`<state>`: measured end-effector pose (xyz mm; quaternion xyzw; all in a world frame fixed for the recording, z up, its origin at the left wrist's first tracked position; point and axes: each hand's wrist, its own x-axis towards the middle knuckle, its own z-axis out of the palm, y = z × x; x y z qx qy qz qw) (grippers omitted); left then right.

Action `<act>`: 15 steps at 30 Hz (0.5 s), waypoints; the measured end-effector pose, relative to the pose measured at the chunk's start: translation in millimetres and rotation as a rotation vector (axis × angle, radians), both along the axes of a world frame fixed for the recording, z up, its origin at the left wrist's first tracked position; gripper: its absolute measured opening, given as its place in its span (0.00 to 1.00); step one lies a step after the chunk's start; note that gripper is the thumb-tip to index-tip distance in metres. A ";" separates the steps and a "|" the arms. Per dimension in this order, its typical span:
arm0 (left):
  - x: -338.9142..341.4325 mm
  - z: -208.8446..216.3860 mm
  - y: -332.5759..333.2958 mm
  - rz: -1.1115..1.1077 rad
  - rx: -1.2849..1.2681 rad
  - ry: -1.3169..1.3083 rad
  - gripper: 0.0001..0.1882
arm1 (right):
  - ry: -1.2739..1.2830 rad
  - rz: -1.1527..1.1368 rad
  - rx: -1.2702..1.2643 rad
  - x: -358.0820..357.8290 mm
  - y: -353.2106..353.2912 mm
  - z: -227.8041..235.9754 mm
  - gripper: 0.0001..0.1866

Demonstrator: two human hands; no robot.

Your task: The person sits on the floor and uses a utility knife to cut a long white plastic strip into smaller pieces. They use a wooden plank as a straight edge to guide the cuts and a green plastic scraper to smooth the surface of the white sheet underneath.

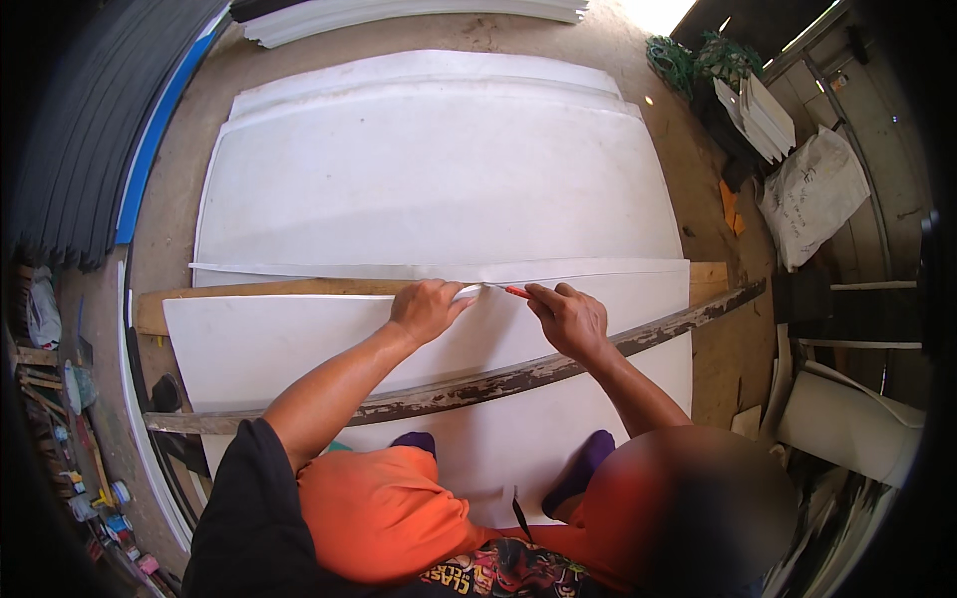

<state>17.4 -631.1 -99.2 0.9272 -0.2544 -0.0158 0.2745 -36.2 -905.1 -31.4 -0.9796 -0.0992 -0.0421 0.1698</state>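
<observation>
My right hand [570, 317] grips a red-handled utility knife [518, 292], its tip at a slit across a large white sheet [439, 179]. My left hand [429, 307] is closed on the edge of the sheet's near piece [289, 344], just left of the knife, and lifts it a little. Left of the hands the slit gapes, and a wooden plank [259, 289] shows beneath. To the right of the knife the sheet is still joined along a thin line. Nearer me, a worn wooden bar [449, 391] lies across the sheet, passing under my forearms.
Dark grey stacked sheets [90, 130] with a blue edge stand at the left. More white sheets [419, 20] lie at the far end. A white sack [817, 189] and green netting [723, 62] sit at the right. Clutter [100, 478] fills the lower left.
</observation>
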 end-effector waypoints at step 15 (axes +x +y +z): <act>0.0 9.6 -4.7 0.016 0.004 0.098 0.19 | 0.026 0.079 -0.192 1.7 20.9 12.5 0.11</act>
